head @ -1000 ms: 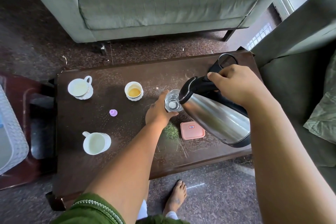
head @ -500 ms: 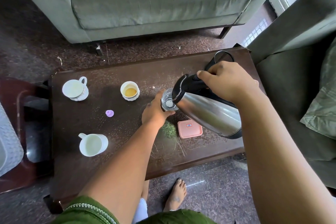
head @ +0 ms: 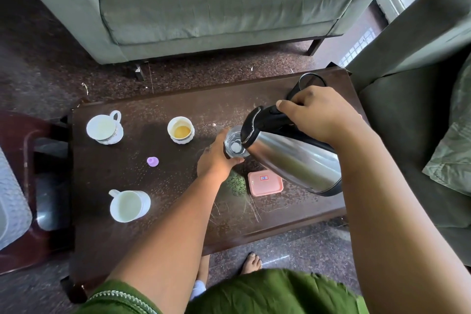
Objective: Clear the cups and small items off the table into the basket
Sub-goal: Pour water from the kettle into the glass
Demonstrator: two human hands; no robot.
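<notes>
L hand (head: 216,158) wraps glass (head: 235,144), counter (head: 102,171) ctr | R hand (head: 318,115) grips kettle (head: 293,158) handle, spout over glass from 3 o'clock | tip: hold glass steady; cups at 9-10 o'clock wait

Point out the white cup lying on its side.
The near-left mug, mouth facing the camera; the cup on a saucer and the tea cup stand upright.
</notes>
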